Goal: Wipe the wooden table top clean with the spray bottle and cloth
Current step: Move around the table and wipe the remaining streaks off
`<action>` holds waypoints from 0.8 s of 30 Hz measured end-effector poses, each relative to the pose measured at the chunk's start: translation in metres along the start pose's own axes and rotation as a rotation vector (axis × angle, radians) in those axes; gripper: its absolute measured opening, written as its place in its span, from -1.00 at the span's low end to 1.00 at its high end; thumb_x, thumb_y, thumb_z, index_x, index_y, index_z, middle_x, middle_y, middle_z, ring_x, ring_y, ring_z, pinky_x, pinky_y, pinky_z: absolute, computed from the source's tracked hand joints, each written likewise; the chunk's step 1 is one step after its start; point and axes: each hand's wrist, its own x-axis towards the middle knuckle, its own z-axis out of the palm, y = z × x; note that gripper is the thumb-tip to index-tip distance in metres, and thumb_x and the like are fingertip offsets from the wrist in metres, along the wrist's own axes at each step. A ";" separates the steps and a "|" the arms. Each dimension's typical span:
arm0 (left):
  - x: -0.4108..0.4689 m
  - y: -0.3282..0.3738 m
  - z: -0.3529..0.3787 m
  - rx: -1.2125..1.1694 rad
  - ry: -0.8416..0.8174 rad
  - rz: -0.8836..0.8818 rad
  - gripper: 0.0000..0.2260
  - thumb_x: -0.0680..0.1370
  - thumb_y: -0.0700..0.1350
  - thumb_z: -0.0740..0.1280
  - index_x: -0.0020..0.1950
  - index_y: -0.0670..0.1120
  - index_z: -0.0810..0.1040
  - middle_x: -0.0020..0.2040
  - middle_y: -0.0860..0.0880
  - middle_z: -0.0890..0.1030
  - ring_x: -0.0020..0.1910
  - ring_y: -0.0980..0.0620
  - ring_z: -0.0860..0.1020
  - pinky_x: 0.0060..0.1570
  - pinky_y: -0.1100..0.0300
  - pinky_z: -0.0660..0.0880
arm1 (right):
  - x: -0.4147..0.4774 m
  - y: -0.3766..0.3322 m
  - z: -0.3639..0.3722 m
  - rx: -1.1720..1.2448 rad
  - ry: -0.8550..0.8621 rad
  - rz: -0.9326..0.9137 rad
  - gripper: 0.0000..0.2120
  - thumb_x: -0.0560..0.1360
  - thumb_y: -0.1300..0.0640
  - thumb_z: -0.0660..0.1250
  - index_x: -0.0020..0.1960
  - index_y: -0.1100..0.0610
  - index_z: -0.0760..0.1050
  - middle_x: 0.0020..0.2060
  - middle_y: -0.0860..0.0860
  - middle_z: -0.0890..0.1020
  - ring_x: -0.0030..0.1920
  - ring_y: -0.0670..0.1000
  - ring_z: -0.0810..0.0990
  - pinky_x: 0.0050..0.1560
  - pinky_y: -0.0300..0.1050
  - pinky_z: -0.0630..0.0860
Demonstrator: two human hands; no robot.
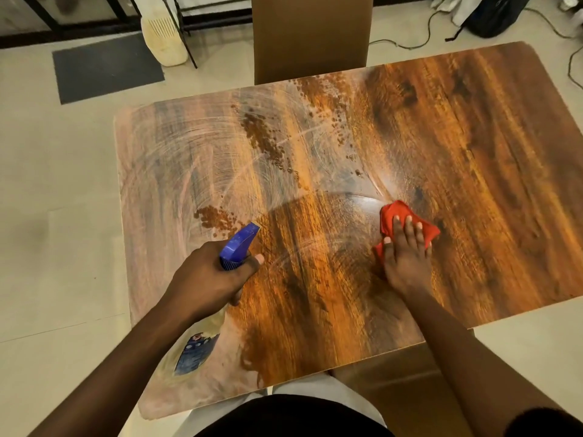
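The wooden table top (473, 146) fills the middle of the view. Its left half is dull with whitish smears and spray droplets, while its right half looks darker and glossy. My left hand (208, 279) grips a spray bottle (238, 246) with a blue trigger head above the table's near left part, nozzle pointing away from me. The bottle's body shows under my forearm. My right hand (407, 253) lies flat, fingers spread, pressing a red cloth (396, 214) onto the table near the centre right.
A brown chair (310, 36) stands at the table's far side. On the tiled floor lie a dark mat (107, 66), a pale container (164, 36), cables (422, 39) and a dark bag (495, 17) at the back right. Another chair seat (397, 383) shows below my right arm.
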 end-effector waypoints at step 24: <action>0.029 0.008 -0.003 -0.043 0.013 -0.037 -0.70 0.66 0.15 0.43 -0.13 -0.03 0.62 -0.45 -0.08 0.72 -0.45 -0.04 0.73 0.05 -0.23 0.71 | -0.059 -0.012 0.032 -0.199 -0.157 -0.475 -0.41 0.79 -0.21 -0.10 0.76 -0.16 -0.19 0.75 -0.07 -0.06 0.73 -0.02 -0.25 0.68 0.22 -0.08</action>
